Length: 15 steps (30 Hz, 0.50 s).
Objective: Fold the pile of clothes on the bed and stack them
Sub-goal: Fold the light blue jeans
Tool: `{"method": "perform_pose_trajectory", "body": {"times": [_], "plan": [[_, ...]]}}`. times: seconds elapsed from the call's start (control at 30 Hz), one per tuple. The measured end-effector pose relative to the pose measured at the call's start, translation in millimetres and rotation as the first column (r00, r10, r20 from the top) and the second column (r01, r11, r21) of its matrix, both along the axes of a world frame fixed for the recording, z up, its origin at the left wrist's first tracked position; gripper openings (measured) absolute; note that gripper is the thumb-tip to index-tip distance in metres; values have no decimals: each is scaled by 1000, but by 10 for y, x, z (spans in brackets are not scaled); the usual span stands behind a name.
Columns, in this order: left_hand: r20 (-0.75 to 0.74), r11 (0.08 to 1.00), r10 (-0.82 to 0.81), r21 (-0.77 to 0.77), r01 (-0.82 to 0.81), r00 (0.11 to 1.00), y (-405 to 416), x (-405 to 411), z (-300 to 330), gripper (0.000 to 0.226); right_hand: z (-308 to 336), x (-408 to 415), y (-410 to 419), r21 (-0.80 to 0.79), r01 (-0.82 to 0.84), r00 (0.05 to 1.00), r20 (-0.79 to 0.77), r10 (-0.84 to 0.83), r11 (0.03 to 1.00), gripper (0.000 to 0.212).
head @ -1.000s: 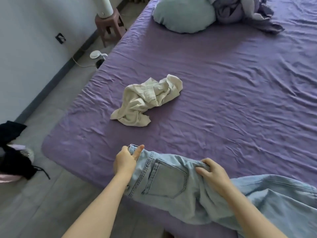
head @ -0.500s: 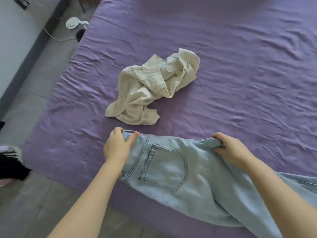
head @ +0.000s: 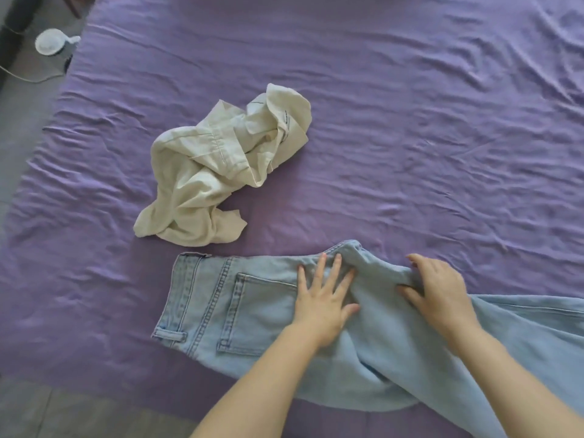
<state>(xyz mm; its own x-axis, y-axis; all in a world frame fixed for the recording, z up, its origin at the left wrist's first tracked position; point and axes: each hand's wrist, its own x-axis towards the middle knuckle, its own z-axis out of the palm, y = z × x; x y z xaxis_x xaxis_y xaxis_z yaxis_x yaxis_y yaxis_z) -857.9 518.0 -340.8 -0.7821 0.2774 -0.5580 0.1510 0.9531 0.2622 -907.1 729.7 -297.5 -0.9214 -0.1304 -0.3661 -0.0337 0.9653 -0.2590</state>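
While the jeans (head: 252,314) lie along the near edge of the purple bed (head: 410,137), waistband to the left and legs trailing off right, we log 2 hands on them. Our left hand (head: 322,305) presses flat, fingers spread, beside the back pocket. Our right hand (head: 442,292) pinches a raised fold of denim. We note 1 crumpled cream garment (head: 218,172) lying just beyond the waistband.

A wide bed (head: 410,121) under a wrinkled purple sheet fills most of the view in soft, even light. Grey tiled floor (head: 28,415) runs along its left side, where a small white round device (head: 49,45) with a thin cable lies.
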Motion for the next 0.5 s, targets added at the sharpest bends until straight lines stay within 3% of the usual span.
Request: {"method": "perform_pose_trajectory", "body": {"times": [0.23, 0.37, 0.5], "plan": [[72, 997, 16, -82, -10, 997, 120, -50, 86, 71, 68, 693, 1090, 39, 239, 971, 22, -240, 970, 55], [72, 981, 178, -89, -171, 981, 243, -74, 327, 63, 46, 865, 1461, 68, 297, 952, 53, -301, 953, 60], [-52, 938, 347, 13, -347, 936, 808, 101, 643, 57, 54, 983, 1821, 171, 322, 919, 178, -351, 931, 75]]}}
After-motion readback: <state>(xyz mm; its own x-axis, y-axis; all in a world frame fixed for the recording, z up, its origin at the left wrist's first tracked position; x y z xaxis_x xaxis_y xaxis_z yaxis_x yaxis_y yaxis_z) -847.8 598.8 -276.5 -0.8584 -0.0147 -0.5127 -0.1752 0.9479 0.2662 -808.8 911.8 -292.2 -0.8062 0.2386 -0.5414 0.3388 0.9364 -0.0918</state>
